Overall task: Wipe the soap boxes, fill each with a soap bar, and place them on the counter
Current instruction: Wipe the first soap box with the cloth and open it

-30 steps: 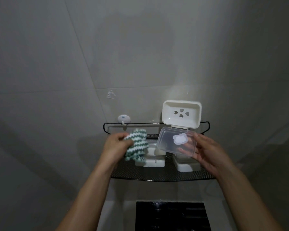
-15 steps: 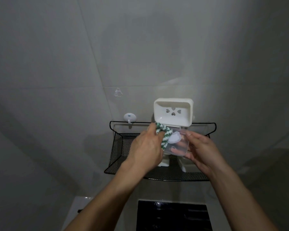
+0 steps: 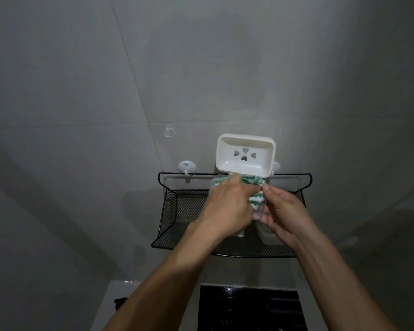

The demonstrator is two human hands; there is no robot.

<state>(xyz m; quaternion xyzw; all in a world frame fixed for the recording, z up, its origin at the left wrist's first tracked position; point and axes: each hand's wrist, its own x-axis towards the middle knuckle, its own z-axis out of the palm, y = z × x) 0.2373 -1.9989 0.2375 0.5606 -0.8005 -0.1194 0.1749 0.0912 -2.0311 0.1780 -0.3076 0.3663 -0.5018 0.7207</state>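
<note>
One view, head camera. The soap box (image 3: 245, 155) is held open above the black mesh shelf (image 3: 177, 211): white rigid base upright with heart-shaped drain holes, clear lid (image 3: 258, 212) hinged below. Left hand (image 3: 227, 206) presses a green-and-white striped cloth (image 3: 255, 185) on the lid, fingers curled round it. Right hand (image 3: 282, 211) grips the lid edge from beneath. Judged light, thin-walled and slippery; the hinge likely flexes. Support the lid by its rim. The cloth is soft and ribbed.
</note>
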